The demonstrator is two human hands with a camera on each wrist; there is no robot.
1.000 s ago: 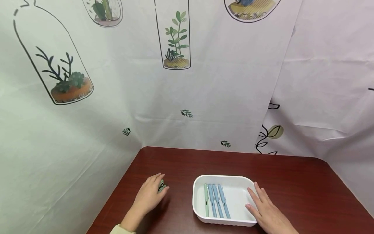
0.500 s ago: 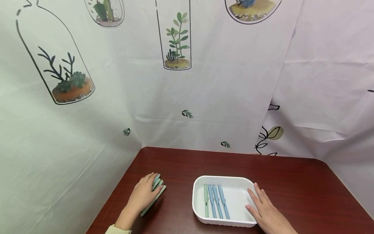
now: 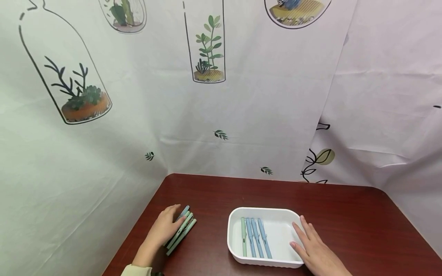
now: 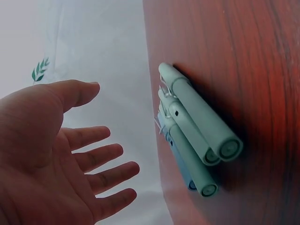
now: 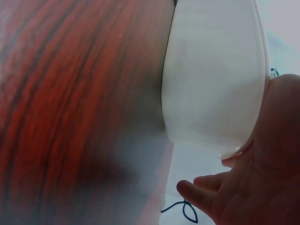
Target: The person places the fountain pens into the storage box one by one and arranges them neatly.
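My left hand (image 3: 161, 229) hovers beside a small bunch of capped pens at the left of the table. Its fingers are spread and hold nothing in the left wrist view. Three green pens (image 4: 204, 115) lie close together there, with a blue pen (image 4: 180, 161) partly hidden behind them. My right hand (image 3: 319, 251) rests at the right rim of a white plastic tray (image 3: 229, 234), fingers straight and reaching over the edge. Inside the tray, one green pen (image 3: 243, 237) and three blue pens (image 3: 256, 239) lie side by side in its left half.
The dark red wooden table (image 3: 338, 207) reaches back to a white wall cloth (image 3: 269, 107) printed with plants in jars. More cloth hangs along the left and right sides. In the tray, bare floor shows right of the pens.
My left hand has let go of the bunch of pens and drawn back to the left, leaving them lying on the table. The right hand and the tray have stayed put.
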